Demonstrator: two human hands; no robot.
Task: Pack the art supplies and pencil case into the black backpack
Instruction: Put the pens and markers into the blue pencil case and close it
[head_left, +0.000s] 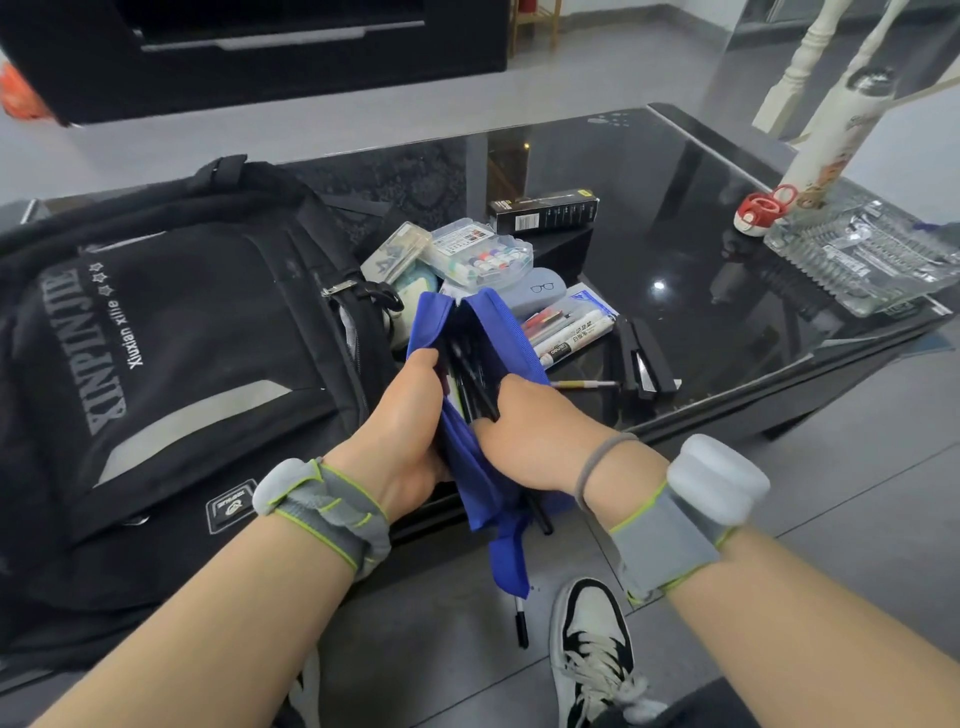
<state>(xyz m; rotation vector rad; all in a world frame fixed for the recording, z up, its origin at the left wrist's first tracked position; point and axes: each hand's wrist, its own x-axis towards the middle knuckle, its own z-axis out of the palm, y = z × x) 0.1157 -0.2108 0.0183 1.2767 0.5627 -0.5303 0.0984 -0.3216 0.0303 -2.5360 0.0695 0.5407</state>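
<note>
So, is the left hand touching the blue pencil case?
Touching. The head view shows the left hand gripping the left edge of the blue pencil case, fingers curled into its opening.

Both forearms reaching forward, strapped at the wrists. Left hand (410, 415) curled, thumb up, gripping just beside the right. Right hand (530, 436) palm-down, fingers tucked under and clasped, knuckles nearly meeting the left.
</note>
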